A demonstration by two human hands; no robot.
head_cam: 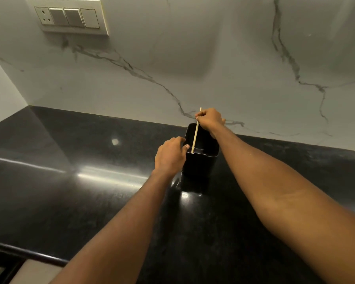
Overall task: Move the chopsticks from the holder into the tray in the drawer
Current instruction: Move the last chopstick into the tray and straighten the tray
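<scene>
A black rectangular holder (199, 162) stands on the black countertop near the marble back wall. One pale wooden chopstick (195, 136) stands in it, leaning against the near left inner corner. My right hand (210, 119) is above the holder's far rim and pinches the chopstick near its top end. My left hand (170, 155) grips the holder's left side, with the thumb at the near left rim. The drawer tray is not in sight.
The glossy black countertop (90, 181) runs left and right, with its front edge (29, 253) at the lower left. A corner wall is at the far left. A switch panel (68, 17) is on the wall at the upper left.
</scene>
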